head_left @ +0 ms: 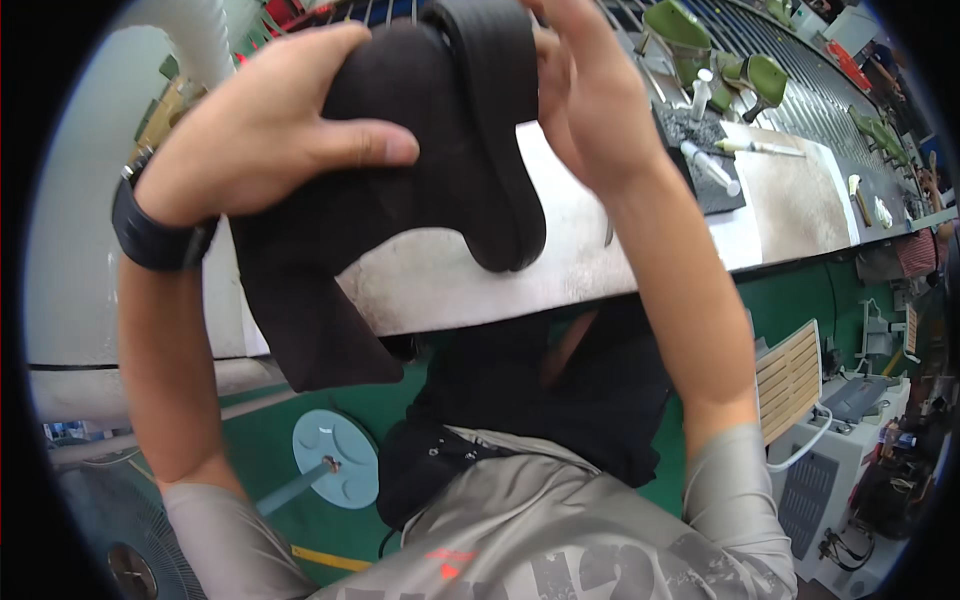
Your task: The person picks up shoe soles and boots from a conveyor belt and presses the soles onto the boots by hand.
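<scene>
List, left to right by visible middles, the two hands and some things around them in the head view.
Wide black wristband, left hand, black curved soft-looking piece, right hand, black rectangular mat, tan slatted panel, small brown-handled tool.

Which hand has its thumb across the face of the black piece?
The left hand, the one with the black wristband. Its thumb crosses the black piece; the bare-wristed right hand is raised at the far right side.
</scene>
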Demonstrator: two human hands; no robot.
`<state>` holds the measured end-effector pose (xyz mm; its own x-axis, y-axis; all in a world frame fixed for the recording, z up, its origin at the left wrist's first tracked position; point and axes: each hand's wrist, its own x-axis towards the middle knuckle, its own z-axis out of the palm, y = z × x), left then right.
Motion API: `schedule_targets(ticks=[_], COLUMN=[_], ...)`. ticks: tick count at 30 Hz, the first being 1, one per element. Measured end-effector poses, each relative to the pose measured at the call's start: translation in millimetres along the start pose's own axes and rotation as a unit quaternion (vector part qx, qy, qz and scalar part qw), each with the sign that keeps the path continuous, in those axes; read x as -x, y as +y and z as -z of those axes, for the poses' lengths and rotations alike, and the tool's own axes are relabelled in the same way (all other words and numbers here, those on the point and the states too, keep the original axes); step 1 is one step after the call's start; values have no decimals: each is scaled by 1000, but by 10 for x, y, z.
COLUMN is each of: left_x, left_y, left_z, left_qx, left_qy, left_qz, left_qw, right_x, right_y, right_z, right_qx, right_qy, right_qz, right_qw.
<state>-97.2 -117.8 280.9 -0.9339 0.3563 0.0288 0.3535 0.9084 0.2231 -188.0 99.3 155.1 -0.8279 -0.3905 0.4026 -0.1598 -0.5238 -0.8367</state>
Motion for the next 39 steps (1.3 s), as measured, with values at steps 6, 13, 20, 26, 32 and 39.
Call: schedule_targets(ticks=[6,13,20,26,32,39], left_x=[-90,-62,-16,-16,-163,-152], left_y=[152,548,386,371,202,153], left_z=[141,-256,-27,-30,-15,-39], left_qx=[-56,-130,-39,-23,-8,-17], left_qy=[-31,69,21,11,0,3], left_qz=[68,18,-20,-51,-3,-19], left_qw=[996,989,999,998,1000,1000], right_x=[-209,-122,-250,73,875,762], right_y=[-24,173,278,221,552,263], right_z=[-351,-116,-211,-177,-75,60], right_qx=[-106,-267,-261,-3,244,384], right_qy=[-103,-106,-118,103,49,26], right_qz=[82,78,108,-17,63,32], right_qw=[986,955,952,995,966,922])
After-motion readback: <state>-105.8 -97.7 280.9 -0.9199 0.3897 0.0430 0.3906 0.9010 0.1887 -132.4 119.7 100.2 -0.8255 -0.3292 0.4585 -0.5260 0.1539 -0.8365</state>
